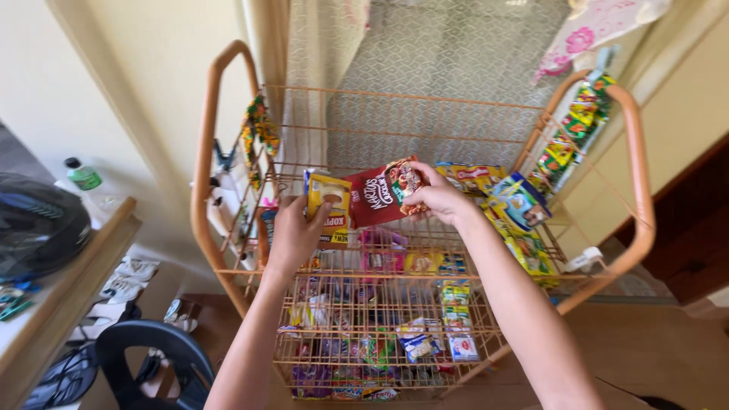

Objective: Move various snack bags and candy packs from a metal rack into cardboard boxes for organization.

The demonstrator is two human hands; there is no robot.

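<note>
Nearest the camera, two bare forearms reach up and forward over an orange wire rack [203, 152] stocked with small packets. The left hand [295, 231] is closed around a yellow sachet [329, 203], thumb on its front face and fingers curled behind, holding it upright just above the rack's upper shelf. The right hand [439, 199] pinches a dark red snack packet [383, 191] by its right end, thumb over the printed picture, so the packet hangs tilted in the air with its left edge overlapping the yellow sachet. Both packets are held above the shelf, not resting on it. Handling them well seems to call for a light pinch at the sealed edges rather than the filled middle, for keeping the two packets from tangling where they overlap, and for steadying each against the wire before letting go, since the gaps in the shelf look wide enough for a thin sachet to slip through. Just right of the red packet lie blue and yellow boxes [519, 199]; lower shelves hold mixed sachets [425, 342]. To the left stands a bench [68, 266], a green-capped bottle [82, 175] behind it. A strip of green and yellow packets [573, 125] hangs from the far right post.
</note>
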